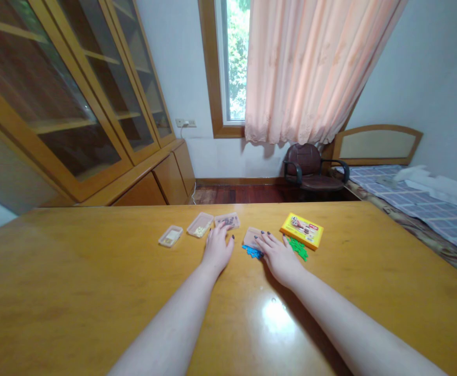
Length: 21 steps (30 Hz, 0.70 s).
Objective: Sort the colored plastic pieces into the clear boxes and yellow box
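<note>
My left hand is open, its fingers reaching to the near edge of a clear plastic box that has small dark pieces in it. Left of that lies another clear box with pale pieces, and farther left a smaller clear box with light contents. My right hand is open with fingers spread, over or beside a clear plastic lid or tray; whether it touches it I cannot tell. Blue pieces lie by its fingertips, partly covered. Green pieces are to its right, below a yellow box.
All of this stands on a wide, shiny wooden table. Past its far edge are a dark red armchair and a bed. A glass-fronted cabinet lines the left wall. A pink curtain hangs at the window.
</note>
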Available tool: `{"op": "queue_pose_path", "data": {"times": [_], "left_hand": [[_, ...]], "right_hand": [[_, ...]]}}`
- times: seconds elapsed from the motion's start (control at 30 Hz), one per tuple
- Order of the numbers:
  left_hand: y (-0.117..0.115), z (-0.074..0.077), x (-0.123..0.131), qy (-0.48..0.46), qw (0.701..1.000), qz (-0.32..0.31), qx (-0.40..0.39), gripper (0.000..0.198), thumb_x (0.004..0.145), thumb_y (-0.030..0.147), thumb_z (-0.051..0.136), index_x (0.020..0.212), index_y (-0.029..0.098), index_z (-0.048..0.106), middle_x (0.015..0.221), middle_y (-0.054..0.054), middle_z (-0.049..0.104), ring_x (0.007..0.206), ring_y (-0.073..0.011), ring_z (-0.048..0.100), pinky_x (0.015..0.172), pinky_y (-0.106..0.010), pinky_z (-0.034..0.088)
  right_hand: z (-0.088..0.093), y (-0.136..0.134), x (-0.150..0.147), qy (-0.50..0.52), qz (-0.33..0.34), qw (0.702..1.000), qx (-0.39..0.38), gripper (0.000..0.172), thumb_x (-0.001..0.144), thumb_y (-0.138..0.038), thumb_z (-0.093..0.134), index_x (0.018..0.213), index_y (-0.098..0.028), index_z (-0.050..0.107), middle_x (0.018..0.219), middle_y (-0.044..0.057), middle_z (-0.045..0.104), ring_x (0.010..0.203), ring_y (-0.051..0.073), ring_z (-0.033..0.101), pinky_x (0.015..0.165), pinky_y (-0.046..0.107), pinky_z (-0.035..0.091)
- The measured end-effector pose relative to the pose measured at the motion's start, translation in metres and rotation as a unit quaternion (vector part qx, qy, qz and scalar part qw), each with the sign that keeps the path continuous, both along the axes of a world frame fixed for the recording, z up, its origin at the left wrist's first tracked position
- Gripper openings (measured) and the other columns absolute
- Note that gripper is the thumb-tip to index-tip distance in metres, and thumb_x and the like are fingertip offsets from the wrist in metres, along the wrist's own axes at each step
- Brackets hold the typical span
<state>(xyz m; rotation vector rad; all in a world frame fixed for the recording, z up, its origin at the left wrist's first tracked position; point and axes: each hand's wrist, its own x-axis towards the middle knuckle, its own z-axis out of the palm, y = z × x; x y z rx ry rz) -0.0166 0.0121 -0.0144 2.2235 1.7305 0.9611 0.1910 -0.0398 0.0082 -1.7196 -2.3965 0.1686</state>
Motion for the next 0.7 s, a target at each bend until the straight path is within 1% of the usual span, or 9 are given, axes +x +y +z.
{"op": "queue_pose_path", "data": {"times": [0.17,0.27,0.37,0.43,0.5,0.57,0.6,0.63,0.7], "left_hand": [[0.0,-0.001,0.001,-0.004,1.0,0.003,0.004,0.036,0.079,0.023,0.046,0.114,0.02,0.051,0.128,-0.008,0.044,0.119,-0.0228,0.04,0.102,-0.043,0.031],[0.0,0.0,0.001,-0.004,1.0,0.003,0.006,0.036,0.079,0.023,0.046,0.114,0.021,0.051,0.128,-0.007,0.044,0.119,-0.023,0.04,0.102,-0.044,0.032],[-0.001,0.0,0.001,-0.005,1.0,-0.001,0.011,0.036,0.079,0.023,0.046,0.114,0.021,0.051,0.128,-0.007,0.044,0.119,-0.0227,0.04,0.102,-0.043,0.032],[-0.001,0.0,0.001,-0.007,1.0,-0.004,0.011,0.036,0.079,0.023,0.046,0.114,0.02,0.051,0.128,-0.007,0.044,0.119,-0.0224,0.04,0.102,-0.042,0.032],[-0.001,0.001,0.001,-0.009,1.0,-0.006,0.01,0.036,0.079,0.023,0.046,0.114,0.02,0.051,0.128,-0.008,0.044,0.119,-0.0224,0.04,0.102,-0.042,0.032],[-0.001,0.001,0.001,-0.01,1.0,-0.005,0.007,0.035,0.079,0.023,0.046,0.113,0.019,0.051,0.128,-0.008,0.044,0.119,-0.0225,0.04,0.102,-0.042,0.033],[0.0,0.001,0.001,-0.01,1.0,-0.005,0.004,0.036,0.079,0.023,0.046,0.114,0.02,0.051,0.128,-0.008,0.044,0.119,-0.0227,0.04,0.101,-0.042,0.033],[0.0,0.0,0.001,-0.01,1.0,-0.003,0.001,0.036,0.079,0.023,0.046,0.114,0.02,0.051,0.129,-0.008,0.044,0.119,-0.0228,0.04,0.102,-0.043,0.032],[0.001,0.0,0.001,-0.008,1.0,-0.001,-0.004,0.036,0.078,0.024,0.047,0.114,0.021,0.051,0.129,-0.007,0.043,0.119,-0.0231,0.04,0.102,-0.044,0.031]], "right_hand": [[0.003,-0.03,-0.019,0.014,0.003,1.0,-0.002,0.045,0.084,-0.025,0.039,0.129,-0.026,0.04,0.137,0.007,0.037,0.126,0.025,0.032,0.102,0.048,0.02],[0.008,-0.037,-0.023,0.029,0.006,1.0,-0.004,0.044,0.083,-0.032,0.044,0.126,-0.026,0.044,0.135,0.008,0.04,0.123,0.026,0.035,0.102,0.047,0.019],[0.013,-0.03,-0.021,0.037,0.013,0.999,-0.007,0.041,0.08,-0.035,0.048,0.12,-0.025,0.05,0.133,0.009,0.042,0.122,0.026,0.037,0.103,0.047,0.017],[0.014,-0.021,-0.018,0.044,-0.004,0.999,-0.011,0.051,0.076,-0.036,0.053,0.123,-0.02,0.046,0.134,0.014,0.04,0.123,0.029,0.034,0.103,0.048,0.016],[0.014,-0.012,-0.014,0.058,0.003,0.998,-0.026,0.056,0.073,-0.037,0.056,0.124,-0.018,0.045,0.127,0.014,0.048,0.116,0.03,0.042,0.102,0.051,0.016],[0.016,-0.004,-0.009,0.09,0.02,0.995,-0.035,0.056,0.071,-0.035,0.058,0.123,-0.018,0.046,0.12,0.012,0.053,0.109,0.026,0.048,0.1,0.045,0.024],[0.017,-0.001,-0.006,0.109,0.021,0.993,-0.031,0.057,0.071,-0.033,0.058,0.123,-0.018,0.045,0.119,0.012,0.054,0.109,0.025,0.048,0.097,0.04,0.029],[0.018,0.003,-0.001,0.128,0.009,0.991,-0.02,0.058,0.07,-0.034,0.058,0.125,-0.017,0.044,0.12,0.012,0.052,0.109,0.024,0.047,0.095,0.037,0.032],[0.021,0.01,0.01,0.144,-0.03,0.989,0.011,0.058,0.072,-0.034,0.056,0.126,-0.018,0.042,0.121,0.011,0.051,0.109,0.023,0.047,0.093,0.035,0.033]]}}
